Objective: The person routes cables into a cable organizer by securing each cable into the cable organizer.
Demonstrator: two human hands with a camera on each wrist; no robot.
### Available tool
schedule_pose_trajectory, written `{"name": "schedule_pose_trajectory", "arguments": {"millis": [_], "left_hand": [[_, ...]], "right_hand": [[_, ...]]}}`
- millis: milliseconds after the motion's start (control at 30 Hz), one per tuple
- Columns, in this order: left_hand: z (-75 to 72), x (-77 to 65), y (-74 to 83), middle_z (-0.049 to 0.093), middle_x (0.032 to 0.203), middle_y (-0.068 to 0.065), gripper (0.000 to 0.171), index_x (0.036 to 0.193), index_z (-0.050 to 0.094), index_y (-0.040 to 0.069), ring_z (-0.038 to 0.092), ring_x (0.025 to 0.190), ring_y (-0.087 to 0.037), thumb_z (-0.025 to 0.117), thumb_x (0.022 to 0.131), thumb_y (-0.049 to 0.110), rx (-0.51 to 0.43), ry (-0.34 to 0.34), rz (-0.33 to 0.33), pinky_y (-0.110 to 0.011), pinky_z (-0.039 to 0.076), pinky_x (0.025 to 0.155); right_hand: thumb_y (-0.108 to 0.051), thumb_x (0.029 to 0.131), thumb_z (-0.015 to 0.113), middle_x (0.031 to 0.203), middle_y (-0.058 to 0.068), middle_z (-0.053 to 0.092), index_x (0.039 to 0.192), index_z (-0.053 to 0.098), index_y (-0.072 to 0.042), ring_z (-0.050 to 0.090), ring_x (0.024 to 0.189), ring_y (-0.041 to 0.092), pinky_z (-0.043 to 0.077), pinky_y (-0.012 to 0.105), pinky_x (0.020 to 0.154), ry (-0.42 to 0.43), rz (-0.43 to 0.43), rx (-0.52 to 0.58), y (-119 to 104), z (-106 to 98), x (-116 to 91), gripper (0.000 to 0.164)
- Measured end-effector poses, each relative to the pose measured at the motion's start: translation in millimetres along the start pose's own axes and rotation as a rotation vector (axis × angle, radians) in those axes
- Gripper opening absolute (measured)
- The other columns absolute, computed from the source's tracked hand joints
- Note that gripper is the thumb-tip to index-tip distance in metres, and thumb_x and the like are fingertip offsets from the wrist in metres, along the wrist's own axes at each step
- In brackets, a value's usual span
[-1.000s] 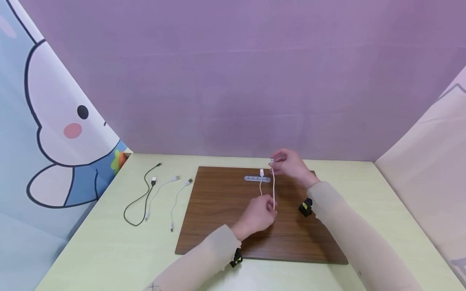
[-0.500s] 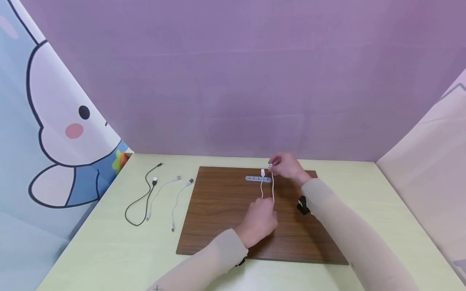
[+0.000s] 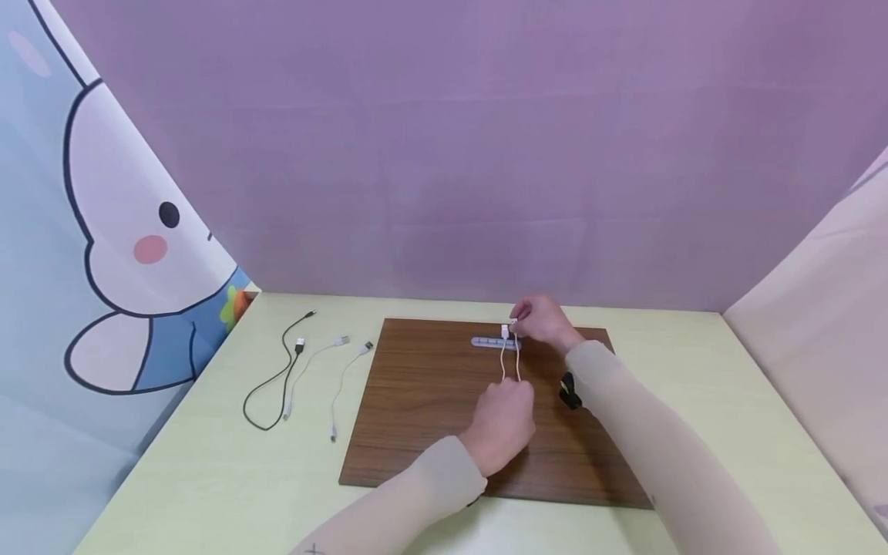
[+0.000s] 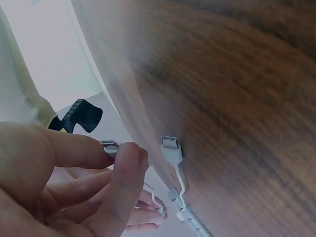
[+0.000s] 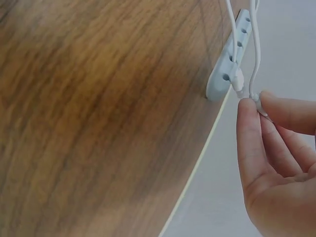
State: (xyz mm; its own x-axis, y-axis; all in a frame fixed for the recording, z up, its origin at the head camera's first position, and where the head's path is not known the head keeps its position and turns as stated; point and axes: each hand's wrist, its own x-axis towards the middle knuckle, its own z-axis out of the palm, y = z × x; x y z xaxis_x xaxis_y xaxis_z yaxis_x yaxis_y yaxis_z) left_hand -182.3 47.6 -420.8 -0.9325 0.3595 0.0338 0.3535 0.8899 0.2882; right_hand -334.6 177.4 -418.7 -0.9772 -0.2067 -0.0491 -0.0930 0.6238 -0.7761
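A short white USB cable [image 3: 517,359] is stretched between my two hands. My right hand [image 3: 543,322] pinches its USB-A plug [image 5: 257,101] between thumb and fingers, just off the end of the grey cable clip [image 3: 486,341]. Nearer the front, my left hand [image 3: 501,424] pinches the small metal-tipped connector [image 4: 109,144] at the other end, over the board. A second white cable [image 5: 233,37] sits in a slot of the clip. Its USB-A plug [image 3: 505,331] stands beyond the clip, and its small connector [image 4: 171,148] lies on the board side.
The clip is on a brown wooden board [image 3: 416,401] lying on a pale table [image 3: 208,478]. To the left lie a black USB cable [image 3: 258,385] and two short white cables [image 3: 314,356]. A purple curtain [image 3: 444,169] hangs behind.
My right hand has moved down and left, bringing the USB plug closer to the clip. My left hand has turned, back now upward, and shifted slightly right and toward me.
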Motion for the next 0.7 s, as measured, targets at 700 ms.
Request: {"name": "schedule_pose_trajectory", "arguments": {"millis": [700], "left_hand": [[10.1,7.3,-4.5,0.065,0.074,-0.007,0.010,0.083,0.070,0.008,0.067,0.063,-0.019,0.077,0.087,0.014,0.071,0.009,-0.036,-0.032,0.054,0.052]], "right_hand": [[-0.004,0.089,0.074,0.096,0.013,0.067,0.102,0.068,0.001,0.063,0.086,0.026,0.052,0.035,0.077,0.025,0.038,-0.076,10.5,9.3,8.4,0.016]]}}
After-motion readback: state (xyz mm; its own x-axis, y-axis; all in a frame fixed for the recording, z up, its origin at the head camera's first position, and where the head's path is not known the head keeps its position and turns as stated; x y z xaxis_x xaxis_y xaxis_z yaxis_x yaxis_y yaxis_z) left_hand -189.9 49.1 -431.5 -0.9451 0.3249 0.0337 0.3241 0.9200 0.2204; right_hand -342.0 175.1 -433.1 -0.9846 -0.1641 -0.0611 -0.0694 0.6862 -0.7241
